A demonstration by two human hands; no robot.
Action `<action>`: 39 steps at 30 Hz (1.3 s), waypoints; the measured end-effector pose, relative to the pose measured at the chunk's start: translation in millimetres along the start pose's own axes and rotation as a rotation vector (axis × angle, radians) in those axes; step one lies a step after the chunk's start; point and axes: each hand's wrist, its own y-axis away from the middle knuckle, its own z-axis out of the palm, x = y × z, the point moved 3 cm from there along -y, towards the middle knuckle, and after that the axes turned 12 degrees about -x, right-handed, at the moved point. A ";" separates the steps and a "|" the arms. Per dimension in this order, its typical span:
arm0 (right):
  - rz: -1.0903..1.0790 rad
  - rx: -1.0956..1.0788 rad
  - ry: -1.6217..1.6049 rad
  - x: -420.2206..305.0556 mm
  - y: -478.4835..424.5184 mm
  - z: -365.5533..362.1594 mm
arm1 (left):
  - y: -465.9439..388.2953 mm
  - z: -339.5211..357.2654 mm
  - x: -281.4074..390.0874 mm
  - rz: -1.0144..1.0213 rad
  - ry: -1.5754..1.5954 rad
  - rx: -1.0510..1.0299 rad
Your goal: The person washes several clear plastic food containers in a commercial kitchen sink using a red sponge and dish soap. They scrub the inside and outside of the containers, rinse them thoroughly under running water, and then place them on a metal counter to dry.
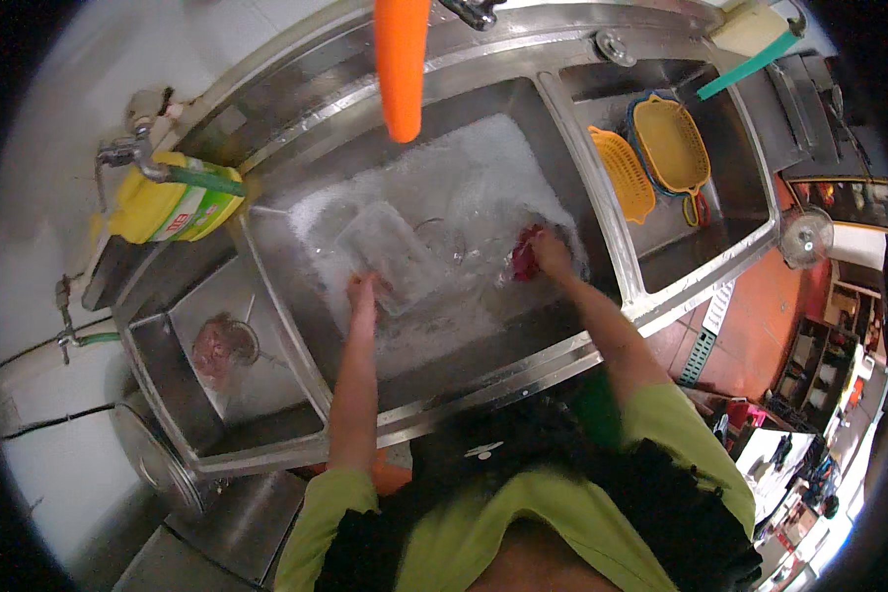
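Note:
My left hand (365, 288) grips the near edge of a clear plastic container (392, 255), which lies tilted in the soapy water of the middle sink basin. My right hand (553, 255) is closed around a red cloth or scrubber (525, 253) at the water's surface, to the right of the container. White suds (481, 166) cover much of the water (444, 325). Between my hands, faint curved outlines show in the water, too unclear to name.
An orange tube (399, 74) hangs over the middle basin. Yellow plastic baskets (672, 144) sit in the right basin, below a green hose (747, 66). The left basin (266, 377) holds a pinkish mass (218, 348) by its drain. A yellow jug (170, 200) stands at the left corner.

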 end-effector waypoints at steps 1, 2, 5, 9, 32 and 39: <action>-0.010 0.021 -0.154 5.1 5.7 -8.4 | 6.3 9.6 4.0 -0.002 0.129 -0.059; -0.020 0.041 -0.308 7.8 10.7 -13.4 | 13.9 16.9 9.6 0.026 0.026 -0.002; -0.319 -0.213 -0.833 -129.9 80.0 -74.4 | 39.5 32.4 16.7 0.168 -0.225 0.124; -0.479 -0.097 -0.081 -217.3 117.4 -82.0 | 132.1 86.6 145.8 0.194 0.026 -0.167; -0.650 0.138 -0.106 -297.5 141.5 -75.6 | 188.4 68.3 232.0 0.484 -0.630 0.042; -0.493 0.582 0.508 -338.0 140.0 -165.4 | 247.1 76.9 264.7 0.335 -0.575 -0.097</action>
